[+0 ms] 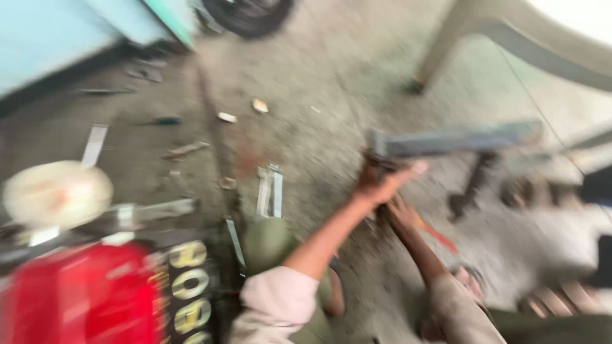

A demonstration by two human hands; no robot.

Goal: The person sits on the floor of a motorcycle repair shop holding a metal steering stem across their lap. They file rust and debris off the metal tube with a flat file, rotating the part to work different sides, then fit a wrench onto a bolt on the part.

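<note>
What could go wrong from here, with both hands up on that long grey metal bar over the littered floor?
1. The left hand grips only one end of the long grey metal bar; its far end could swing or drop.
2. The right hand sits close beneath the bar, beside a red-handled tool, so fingers might get pinched.
3. Metal strips and scraps lie loose on the concrete floor, a likely trip hazard. Blur hides grip details.
</note>
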